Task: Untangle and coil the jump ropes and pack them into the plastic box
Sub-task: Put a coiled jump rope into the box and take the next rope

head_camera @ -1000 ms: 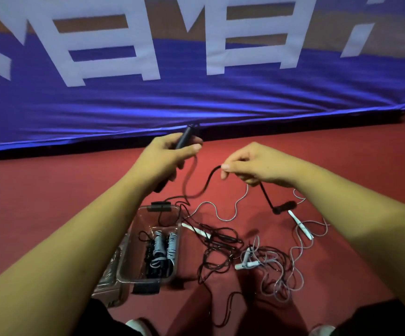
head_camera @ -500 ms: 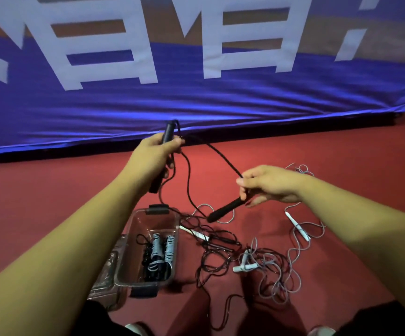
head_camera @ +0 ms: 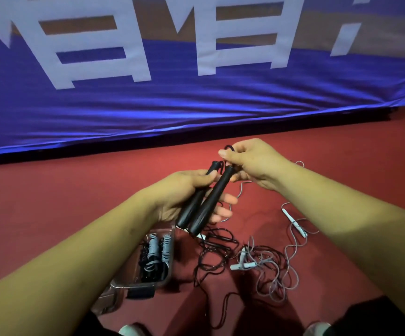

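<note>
The second of the two black handles [head_camera: 212, 201], held apart in the right hand half a second ago, now lies alongside the first in the left hand [head_camera: 179, 190]. The right hand [head_camera: 252, 163] has risen to their tops.

Hands: close together. The left is curled round both handles; the right pinches the black cord [head_camera: 229, 147] where it leaves them.

Location: the handles are held above the floor [head_camera: 51, 214], over the far end of the plastic box [head_camera: 143, 284], which holds coiled ropes [head_camera: 154, 251]. The rest of the cord trails down into a tangle just beside the grey rope [head_camera: 269, 267].

Orientation: the handles are parallel, with the long axis running from the butts at lower left to the cord ends at upper right.

Handling, as judged: the handles are stiff and light and are the sound place to grip. The cord is thin and limp, and is likely to snag on the grey rope.
</note>
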{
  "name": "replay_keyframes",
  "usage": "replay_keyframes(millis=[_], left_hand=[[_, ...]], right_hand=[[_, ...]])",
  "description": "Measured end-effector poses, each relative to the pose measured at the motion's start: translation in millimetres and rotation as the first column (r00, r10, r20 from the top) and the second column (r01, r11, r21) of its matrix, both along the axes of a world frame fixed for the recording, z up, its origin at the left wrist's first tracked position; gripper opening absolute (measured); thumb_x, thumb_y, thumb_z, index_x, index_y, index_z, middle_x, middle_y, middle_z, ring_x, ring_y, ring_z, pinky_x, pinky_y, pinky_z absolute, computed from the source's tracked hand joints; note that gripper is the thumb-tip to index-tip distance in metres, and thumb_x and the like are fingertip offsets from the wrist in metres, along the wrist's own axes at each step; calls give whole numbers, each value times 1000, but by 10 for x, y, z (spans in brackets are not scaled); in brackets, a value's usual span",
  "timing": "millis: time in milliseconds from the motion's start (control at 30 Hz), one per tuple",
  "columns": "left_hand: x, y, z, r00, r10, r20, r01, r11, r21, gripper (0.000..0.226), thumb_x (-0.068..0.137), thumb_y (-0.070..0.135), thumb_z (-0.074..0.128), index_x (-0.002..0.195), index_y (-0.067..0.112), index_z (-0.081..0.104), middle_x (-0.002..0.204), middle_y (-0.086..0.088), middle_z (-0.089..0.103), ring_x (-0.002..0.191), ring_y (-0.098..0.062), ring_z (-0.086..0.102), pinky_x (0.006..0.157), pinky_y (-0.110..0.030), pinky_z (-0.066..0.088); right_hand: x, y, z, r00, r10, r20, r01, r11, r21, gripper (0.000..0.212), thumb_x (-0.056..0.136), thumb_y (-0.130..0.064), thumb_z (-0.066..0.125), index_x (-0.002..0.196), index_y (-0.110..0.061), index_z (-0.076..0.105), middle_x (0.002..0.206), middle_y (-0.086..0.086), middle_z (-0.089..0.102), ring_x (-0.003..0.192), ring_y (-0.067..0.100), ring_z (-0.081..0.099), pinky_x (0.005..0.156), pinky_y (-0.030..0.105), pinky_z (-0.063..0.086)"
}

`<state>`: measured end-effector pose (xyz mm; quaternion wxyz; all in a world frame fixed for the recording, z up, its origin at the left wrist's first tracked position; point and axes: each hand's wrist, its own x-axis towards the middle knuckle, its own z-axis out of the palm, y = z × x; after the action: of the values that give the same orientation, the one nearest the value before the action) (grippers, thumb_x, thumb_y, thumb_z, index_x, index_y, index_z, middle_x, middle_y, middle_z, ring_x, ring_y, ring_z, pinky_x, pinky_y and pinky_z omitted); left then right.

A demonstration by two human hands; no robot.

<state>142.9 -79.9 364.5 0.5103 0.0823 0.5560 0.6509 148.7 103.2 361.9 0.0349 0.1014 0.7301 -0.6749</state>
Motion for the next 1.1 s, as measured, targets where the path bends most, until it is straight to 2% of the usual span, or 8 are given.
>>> replay_keyframes(millis=[100, 200, 367, 533, 667, 800, 900, 1100], left_hand=[[-9, 10, 8, 991, -16, -133, 17, 1000, 7, 28, 91, 26, 55, 110, 7, 57, 81, -11, 66, 49, -19, 60, 43, -26, 51], [-21, 13, 10, 985, -43, -167, 54, 997, 61, 31, 91, 23, 57, 115, 4, 55, 74, -6, 56, 50, -14, 54, 43, -22, 47], [11, 12, 56, 983, -80, -167, 97, 991, 98, 27, 91, 21, 56, 111, 3, 57, 72, -6, 58, 53, -15, 55, 47, -23, 50], [33, -44, 139, 966, -159, -203, 180, 980, 88, 27, 91, 22, 59, 108, 1, 59, 71, -6, 57, 54, -16, 55, 48, -23, 49], [-18, -178, 158, 923, -216, -319, 196, 976, -93, 27, 93, 21, 63, 109, -1, 60, 75, -10, 61, 56, -21, 58, 53, -27, 52], [-27, -213, 103, 682, -395, -616, 49, 864, -501, 22, 91, 30, 68, 86, 9, 62, 70, -3, 69, 60, -20, 66, 60, -25, 54], [-47, -166, 61, 371, -544, -752, -142, 767, -625, 24, 90, 36, 68, 76, 20, 60, 58, 9, 65, 47, 0, 58, 49, -11, 40], [-39, -172, 67, 333, -490, -806, -183, 805, -565, 27, 88, 37, 70, 70, 23, 57, 50, 16, 61, 44, 4, 55, 47, -9, 37]], right_hand=[[13, 9, -30, 997, -2, -79, 16, 985, 174, 34, 89, -19, 69, 99, 11, 56, 75, 20, 56, 49, 19, 60, 50, 28, 53], [1, 41, -13, 979, 38, -199, 55, 895, 443, 35, 90, -37, 65, 117, -16, 60, 95, 13, 64, 77, 17, 61, 71, 27, 49], [109, 14, 35, 968, 216, -125, -190, 963, 191, 40, 93, -45, 58, 76, -12, 73, 62, 11, 61, 61, 13, 55, 77, 28, 45], [142, 21, 151, 947, 317, -53, -306, 940, 152, 42, 89, -53, 56, 69, -17, 67, 57, 18, 52, 40, 17, 39, 43, 23, 33], [149, 106, 247, 865, 499, 40, -500, 858, 113, 32, 85, -47, 60, 69, -21, 69, 53, 5, 28, 41, 13, 22, 47, 27, 18], [142, 202, 237, 814, 566, 133, -570, 733, 371, 8, 92, -15, 63, 95, -9, 67, 63, 14, 60, 50, 18, 50, 53, 29, 43], [146, 151, 213, 780, 585, 220, -625, 711, 323, 33, 92, -36, 60, 109, -8, 59, 81, 14, 69, 48, 19, 44, 49, 27, 34], [123, 70, 123, 856, 511, 74, -478, 730, 489, 41, 98, -37, 51, 91, 1, 63, 45, -3, 38, 43, 17, 31, 45, 26, 29]])
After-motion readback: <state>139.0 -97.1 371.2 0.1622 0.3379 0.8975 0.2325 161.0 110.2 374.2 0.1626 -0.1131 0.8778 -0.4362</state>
